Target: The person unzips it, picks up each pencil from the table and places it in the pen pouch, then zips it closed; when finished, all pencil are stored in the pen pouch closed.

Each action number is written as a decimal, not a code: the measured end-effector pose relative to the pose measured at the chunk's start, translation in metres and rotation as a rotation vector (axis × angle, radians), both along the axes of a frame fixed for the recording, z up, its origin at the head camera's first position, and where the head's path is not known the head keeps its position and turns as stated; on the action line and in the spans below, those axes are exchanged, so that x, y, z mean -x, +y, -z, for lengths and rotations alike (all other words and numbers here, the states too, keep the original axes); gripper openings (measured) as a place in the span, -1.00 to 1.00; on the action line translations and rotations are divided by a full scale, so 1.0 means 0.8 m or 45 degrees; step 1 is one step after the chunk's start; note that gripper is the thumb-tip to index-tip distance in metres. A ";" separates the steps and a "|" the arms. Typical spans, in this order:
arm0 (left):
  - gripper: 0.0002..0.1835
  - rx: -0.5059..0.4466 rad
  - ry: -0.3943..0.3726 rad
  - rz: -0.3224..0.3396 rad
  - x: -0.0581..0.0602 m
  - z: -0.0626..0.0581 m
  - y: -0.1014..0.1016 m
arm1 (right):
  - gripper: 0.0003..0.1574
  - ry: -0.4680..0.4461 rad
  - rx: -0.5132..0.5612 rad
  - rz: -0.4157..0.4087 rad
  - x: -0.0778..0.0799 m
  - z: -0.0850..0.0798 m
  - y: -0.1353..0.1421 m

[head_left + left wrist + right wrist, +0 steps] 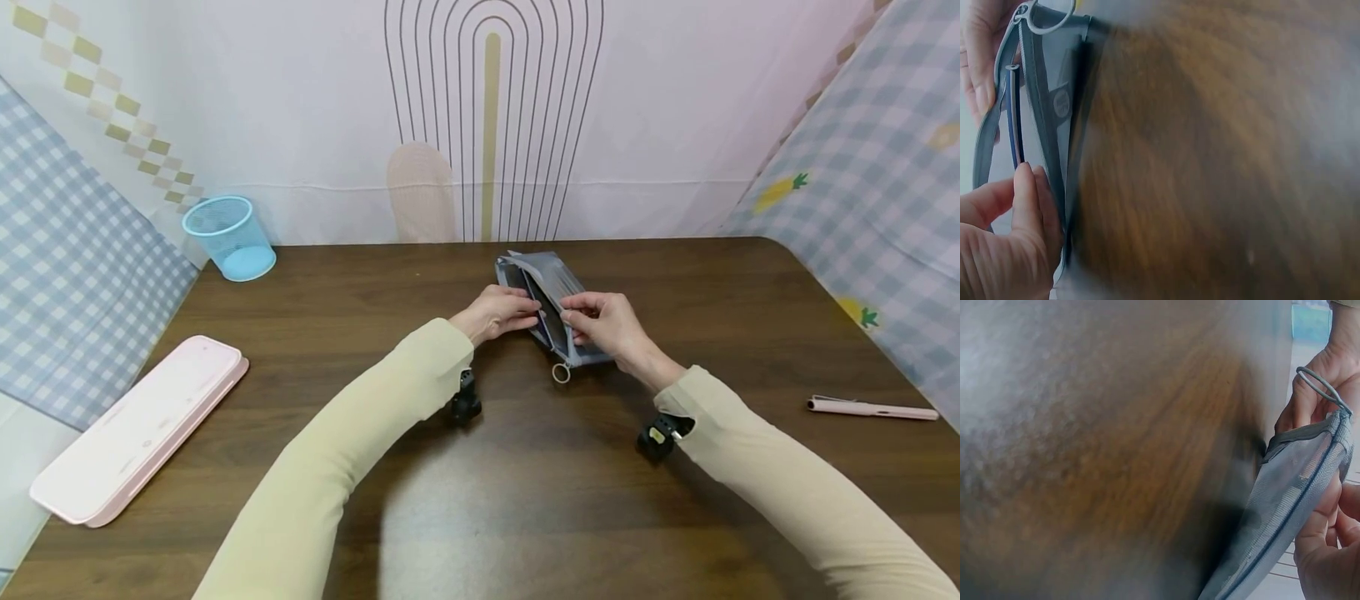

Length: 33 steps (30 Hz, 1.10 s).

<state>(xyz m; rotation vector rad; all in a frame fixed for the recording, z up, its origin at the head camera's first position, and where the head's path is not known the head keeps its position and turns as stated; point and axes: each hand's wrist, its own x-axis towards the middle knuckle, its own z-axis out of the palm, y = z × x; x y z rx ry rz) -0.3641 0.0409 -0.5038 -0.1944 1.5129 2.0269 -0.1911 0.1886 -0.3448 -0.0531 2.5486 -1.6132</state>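
Observation:
A grey mesh zip pouch [553, 271] stands tilted at the back middle of the table, its top unzipped and spread apart. From its near corner hangs a ring [561, 373]. My right hand [613, 327] pinches the right edge of the opening. At the left side, the fingers of my left hand [497, 313] reach into the mouth. In the left wrist view, a thin dark blue item with a pale edge [1015, 115] stands inside the pouch, its lower end between my left thumb and fingers. A round pale label [1061, 101] shows on the pouch's side.
A light blue mesh pen cup [247, 258] stands at the back left. Along the left edge lies a long pale pink case [142, 425]. A pale pink pen [873, 408] lies near the right edge. Patterned cloth [315, 108] hangs behind the table.

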 end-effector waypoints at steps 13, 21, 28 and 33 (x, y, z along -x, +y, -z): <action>-0.28 0.021 0.018 -0.118 -0.024 -0.018 0.023 | -0.65 0.010 0.022 -0.013 0.000 0.000 0.001; -0.42 0.107 0.076 -0.106 -0.109 -0.125 -0.007 | -0.66 0.018 0.032 -0.003 -0.001 0.000 0.002; -0.63 0.203 0.174 -0.243 -0.138 -0.202 -0.069 | -0.67 0.067 -0.021 -0.036 -0.001 -0.002 0.011; -0.70 0.358 0.346 -0.381 -0.118 -0.196 -0.104 | -0.69 0.100 -0.079 -0.112 -0.001 -0.002 0.019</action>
